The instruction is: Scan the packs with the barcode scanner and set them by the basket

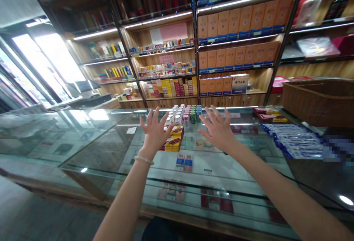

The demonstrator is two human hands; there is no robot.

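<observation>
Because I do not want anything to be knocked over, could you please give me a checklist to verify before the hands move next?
1. Left hand free: ok, fingers spread, nothing held.
2. Right hand free: ok, also spread and holding nothing.
3. Boxes fully visible: not ok, the left hand covers part of them.
4. Left hand apart from the boxes: cannot tell, they overlap in this view.
5. Containers upright: ok for those visible, standing in rows behind the boxes.
6. Bracelet fastened: cannot tell; it is around the left wrist, no clasp visible.
</observation>
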